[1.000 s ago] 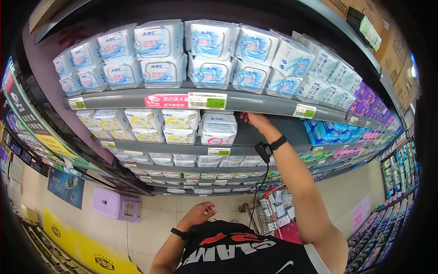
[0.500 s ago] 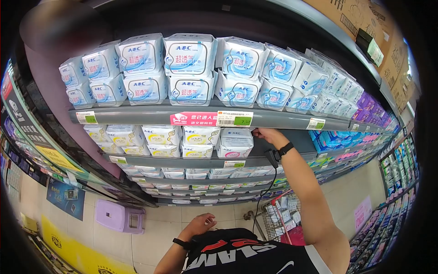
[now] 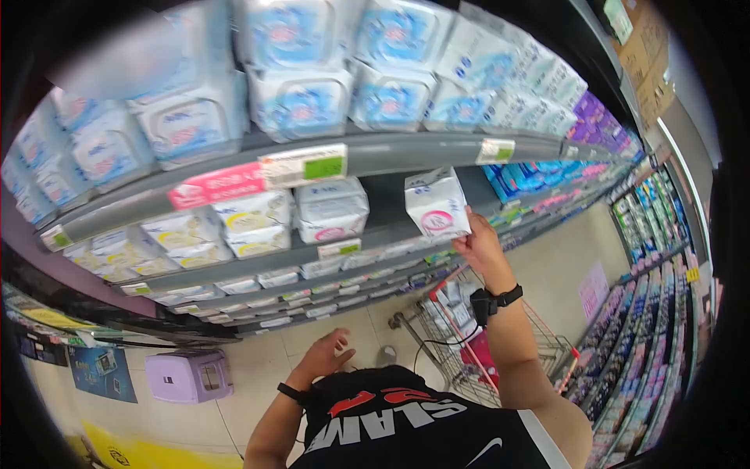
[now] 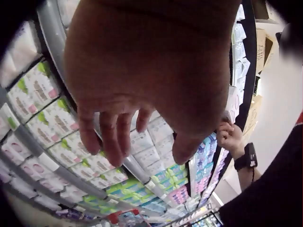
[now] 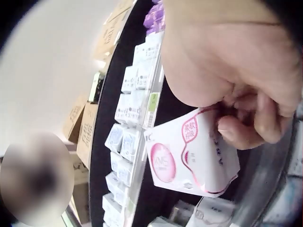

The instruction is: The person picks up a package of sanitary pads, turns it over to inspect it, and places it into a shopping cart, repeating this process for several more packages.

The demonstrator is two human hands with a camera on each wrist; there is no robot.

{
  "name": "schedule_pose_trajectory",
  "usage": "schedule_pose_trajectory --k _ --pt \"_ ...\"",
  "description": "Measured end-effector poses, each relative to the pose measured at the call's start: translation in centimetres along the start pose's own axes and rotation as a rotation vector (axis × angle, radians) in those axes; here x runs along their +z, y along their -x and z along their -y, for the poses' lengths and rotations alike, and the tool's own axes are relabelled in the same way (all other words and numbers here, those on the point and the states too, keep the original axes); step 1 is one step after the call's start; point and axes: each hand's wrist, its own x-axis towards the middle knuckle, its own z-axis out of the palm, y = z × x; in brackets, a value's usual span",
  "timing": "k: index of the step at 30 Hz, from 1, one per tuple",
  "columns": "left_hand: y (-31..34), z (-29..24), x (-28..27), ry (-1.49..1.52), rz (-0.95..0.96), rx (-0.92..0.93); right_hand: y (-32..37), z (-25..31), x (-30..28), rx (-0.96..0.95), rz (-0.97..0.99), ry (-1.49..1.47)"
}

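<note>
My right hand (image 3: 483,242) grips a white sanitary pad pack (image 3: 433,207) by its right side, in front of the second shelf. In the right wrist view the pack (image 5: 189,156) shows a pink oval and pink trim, with thumb and fingers pinching one end. To its left, on that shelf, a stack of similar white packs (image 3: 332,211) stands beside yellow-marked packs (image 3: 254,220). My left hand (image 3: 324,356) hangs low before my shirt, fingers loosely bent and holding nothing; in the left wrist view its fingers (image 4: 110,139) point downward.
Above the held pack runs the grey edge (image 3: 414,152) of the upper shelf, stocked with blue-white packs (image 3: 305,102). A wire shopping cart (image 3: 539,367) holding several packs stands below my right arm. A lilac stool (image 3: 187,377) stands on the floor at left.
My right hand has come out from under the upper shelf's edge, bringing a white sanitary pad pack into sight. My view has shifted to the right; the left hand still hangs low.
</note>
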Motion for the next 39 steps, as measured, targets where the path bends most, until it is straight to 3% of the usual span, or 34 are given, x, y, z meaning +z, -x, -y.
schedule_pose_trajectory --k 3,5,7,8,9,11,12,15,17,18,22,25,27,31,34,38,39 --pt "-0.9 -3.1 1.1 0.044 -0.056 0.086 5.0 -3.8 -4.2 0.265 0.128 -0.375" --pt "-2.1 -7.4 0.8 0.0 -0.143 0.2 8.3 -6.3 -3.5 0.412 0.143 -0.566" --pt "-2.7 -9.0 2.1 0.002 -0.185 0.301 10.7 -6.7 -0.6 0.505 -0.119 -0.479" --pt "-2.3 -8.5 3.1 0.057 -0.172 0.323 11.7 -8.0 -0.8 0.534 -0.115 -0.437" --pt "-4.9 -12.1 2.2 0.303 -0.155 0.46 12.7 -9.3 -0.9 0.564 -0.11 -0.396" --pt "-6.8 -15.1 3.5 0.568 -0.1 0.519 13.2 -12.8 -2.5 0.538 0.119 -0.354" --pt "-7.2 -16.1 4.2 0.636 -0.082 0.463 13.4 -13.4 -2.6 0.524 0.209 -0.337" --pt "-8.4 -17.9 5.9 0.827 -0.01 0.289 13.8 -13.6 -3.6 0.753 0.27 -0.741" --pt "-9.4 -18.4 6.5 0.936 0.053 0.155 14.5 -13.9 -4.9 0.748 0.51 -0.788" --pt "-9.8 -18.6 7.1 0.952 0.076 0.208 14.6 -13.6 -5.7 0.758 0.568 -0.784" --pt "-10.2 -19.6 9.5 0.863 -0.045 0.263 14.4 -14.0 -7.6 0.534 0.321 -0.384" --pt "-10.6 -20.0 10.2 0.829 -0.131 0.236 14.1 -12.3 -8.7 0.217 0.219 -0.331" --pt "-10.8 -19.9 10.8 0.78 -0.174 0.245 14.0 -10.6 -9.9 0.017 0.282 -0.556" --pt "-10.7 -19.0 12.1 0.763 -0.206 0.166 13.8 -8.8 -10.2 -0.353 0.245 0.118" --pt "-11.1 -17.9 13.0 0.674 -0.113 0.159 13.6 -7.2 -8.9 -0.49 0.284 0.525" --pt "-10.3 -18.8 12.7 0.462 -0.062 0.245 12.5 -5.3 -8.9 -0.378 0.495 0.588" --pt "-10.2 -18.7 12.5 0.42 -0.045 0.272 12.5 -5.2 -8.9 -0.328 0.509 0.424"
